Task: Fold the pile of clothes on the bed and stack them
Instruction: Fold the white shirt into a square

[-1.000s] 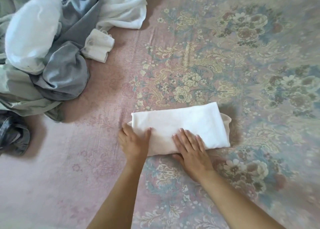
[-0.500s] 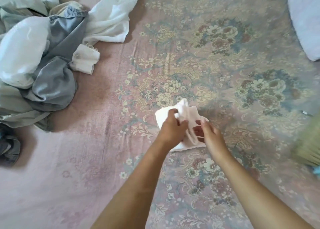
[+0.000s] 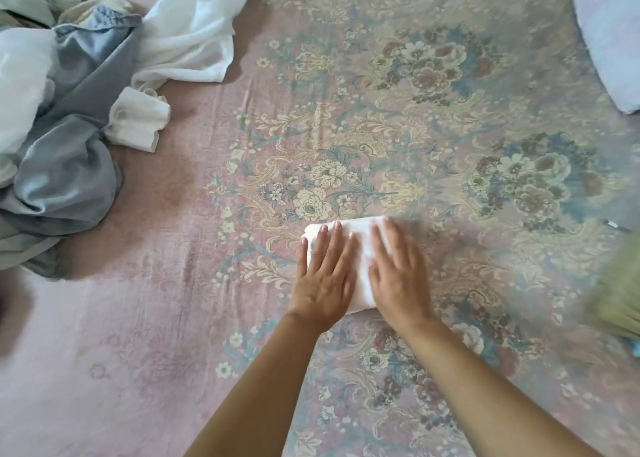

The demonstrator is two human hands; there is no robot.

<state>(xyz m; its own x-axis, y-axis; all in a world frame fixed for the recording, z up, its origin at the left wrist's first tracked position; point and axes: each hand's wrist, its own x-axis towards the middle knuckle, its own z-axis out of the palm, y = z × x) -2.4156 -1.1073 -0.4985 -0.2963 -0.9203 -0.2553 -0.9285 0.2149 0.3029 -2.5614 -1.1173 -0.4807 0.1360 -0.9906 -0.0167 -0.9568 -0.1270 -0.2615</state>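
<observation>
A small white cloth [image 3: 362,266], folded into a compact rectangle, lies on the floral bedspread [image 3: 398,138] near the middle. My left hand [image 3: 325,276] lies flat on its left half with fingers straight. My right hand [image 3: 398,276] presses flat on its right half, slightly blurred. Most of the cloth is hidden under both palms. The unfolded pile [image 3: 65,117] of grey-blue, pale green and white garments lies at the upper left, well apart from my hands.
A white rolled piece [image 3: 138,124] sits at the pile's right edge. A pale pillow [image 3: 609,30] occupies the top right corner. A blurred green thing [image 3: 620,294] shows at the right edge. Dark fabric [image 3: 5,304] peeks in at the far left.
The white cloth went from a long rectangle to a smaller folded packet. My hands lifted and folded it, then came down flat on top of it.
</observation>
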